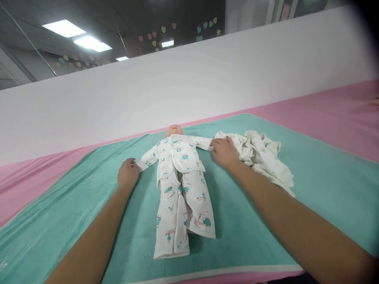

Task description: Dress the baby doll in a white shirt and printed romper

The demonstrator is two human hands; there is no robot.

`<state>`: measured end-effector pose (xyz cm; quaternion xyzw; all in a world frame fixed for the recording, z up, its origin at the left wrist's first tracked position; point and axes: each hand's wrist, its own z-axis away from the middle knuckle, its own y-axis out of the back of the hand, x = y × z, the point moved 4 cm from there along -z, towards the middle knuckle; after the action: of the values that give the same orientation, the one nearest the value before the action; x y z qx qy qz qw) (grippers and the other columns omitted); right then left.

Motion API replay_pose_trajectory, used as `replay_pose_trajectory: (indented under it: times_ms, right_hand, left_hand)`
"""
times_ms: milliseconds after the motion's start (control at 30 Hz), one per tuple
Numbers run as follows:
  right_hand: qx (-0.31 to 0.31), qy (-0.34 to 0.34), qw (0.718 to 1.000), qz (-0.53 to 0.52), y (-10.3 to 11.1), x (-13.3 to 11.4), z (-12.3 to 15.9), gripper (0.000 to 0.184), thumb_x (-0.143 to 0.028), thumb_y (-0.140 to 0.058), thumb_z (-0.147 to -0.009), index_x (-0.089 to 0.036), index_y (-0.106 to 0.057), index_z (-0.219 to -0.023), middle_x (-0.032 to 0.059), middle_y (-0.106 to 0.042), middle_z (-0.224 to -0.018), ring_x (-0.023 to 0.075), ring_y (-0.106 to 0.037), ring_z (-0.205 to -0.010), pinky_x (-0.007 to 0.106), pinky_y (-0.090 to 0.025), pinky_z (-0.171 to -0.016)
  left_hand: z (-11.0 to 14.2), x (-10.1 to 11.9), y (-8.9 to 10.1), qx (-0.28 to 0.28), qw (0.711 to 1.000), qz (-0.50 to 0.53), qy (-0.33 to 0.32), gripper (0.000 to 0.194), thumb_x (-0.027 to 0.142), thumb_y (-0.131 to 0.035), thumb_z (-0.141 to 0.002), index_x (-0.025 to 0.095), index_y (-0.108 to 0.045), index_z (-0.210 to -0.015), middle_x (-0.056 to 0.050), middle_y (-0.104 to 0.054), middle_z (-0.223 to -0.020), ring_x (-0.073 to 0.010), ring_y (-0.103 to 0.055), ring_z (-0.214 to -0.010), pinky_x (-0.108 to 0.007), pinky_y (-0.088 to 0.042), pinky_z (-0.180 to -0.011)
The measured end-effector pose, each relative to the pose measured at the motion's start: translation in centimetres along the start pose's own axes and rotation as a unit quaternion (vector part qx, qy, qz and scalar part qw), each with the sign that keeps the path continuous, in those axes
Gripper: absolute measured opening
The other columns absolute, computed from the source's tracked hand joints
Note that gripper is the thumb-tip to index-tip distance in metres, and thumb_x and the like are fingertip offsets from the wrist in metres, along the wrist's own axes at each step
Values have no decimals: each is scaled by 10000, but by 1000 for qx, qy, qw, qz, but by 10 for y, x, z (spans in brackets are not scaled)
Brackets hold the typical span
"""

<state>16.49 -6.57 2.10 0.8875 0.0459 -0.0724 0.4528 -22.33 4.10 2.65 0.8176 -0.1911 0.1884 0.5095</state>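
A baby doll (174, 130) lies on its back, dressed in a white printed top (180, 152) and matching trousers (170, 201). Its arms are spread to both sides inside long sleeves. At the cuff of the sleeve on the left, my left hand (128, 172) is closed, fingers pinching the sleeve end (145, 161). My right hand (224, 150) grips the end of the other sleeve (203, 142) with bent fingers, which partly hide the cuff. Right beside that hand is a crumpled heap of white printed cloth (260, 150). The doll's hands and feet are not visible.
A teal blanket (133, 232) with a pale edge lies under the doll, over a pink cover (340, 110). Behind runs a low white wall (177, 86) with glass above it. Part of another person's hand (375, 101) shows at the far right edge.
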Motion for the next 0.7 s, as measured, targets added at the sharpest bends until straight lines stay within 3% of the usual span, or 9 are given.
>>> replay_pose_trajectory:
  times_ms: [100,167,267,400,500,633,700]
  right_hand:
    - [14,43,993,-112,6,-41,4,266,-186,-397,-873,-180,-612,-1029,64,-627,-1102,209,-525,-1065,405,-320,-1017]
    - [30,56,980,-190,10,-66,7,272,-253,-391,-903,-179,-590,-1072,69,-613,-1127,200,-520,-1073,363,-385,-962]
    - [39,102,960,-257,16,-96,13,351,-367,-426,-909,-165,-549,-1169,88,-558,-1245,200,-462,-1177,367,-348,-1025]
    - [-47,182,954,-234,13,-121,20,587,-521,-517,-838,-182,-453,-1313,105,-384,-1439,262,-300,-1336,476,-222,-1103]
    - [-43,155,965,-207,12,-123,21,524,-373,-542,-840,-171,-446,-1314,105,-390,-1432,252,-299,-1336,462,-236,-1097]
    - [3,136,973,-187,17,-124,19,289,-164,-454,-849,-177,-563,-1116,78,-524,-1289,216,-398,-1239,398,-331,-1032]
    - [10,130,977,-171,21,-124,18,187,-173,-462,-852,-188,-582,-995,78,-564,-1208,234,-434,-1175,401,-375,-967]
  left_hand:
    - [13,29,9,62,995,27,-77,316,272,-430,-832,197,-583,-1098,-105,-604,-1138,-263,-567,-1018,-424,-437,-905]
    - [25,53,9,57,985,84,-136,308,317,-410,-868,211,-569,-1111,-82,-594,-1154,-232,-553,-1060,-388,-432,-937]
    - [44,85,-3,-40,965,175,-192,344,388,-437,-877,240,-532,-1172,-54,-563,-1238,-212,-516,-1147,-366,-408,-995]
    - [64,113,-18,-174,928,217,-248,456,380,-526,-832,244,-459,-1262,-55,-379,-1441,-223,-325,-1341,-402,-271,-1116]
    - [69,118,-17,-190,930,229,-216,467,333,-596,-778,241,-452,-1212,-61,-340,-1461,-235,-304,-1352,-419,-280,-1107]
    - [72,122,-10,-146,945,214,-201,118,300,-584,-777,215,-523,-832,-55,-470,-1342,-249,-411,-1260,-427,-340,-1045]
    - [74,125,-7,-119,946,202,-225,137,294,-552,-799,207,-491,-712,-51,-508,-1291,-245,-440,-1223,-421,-346,-1026]
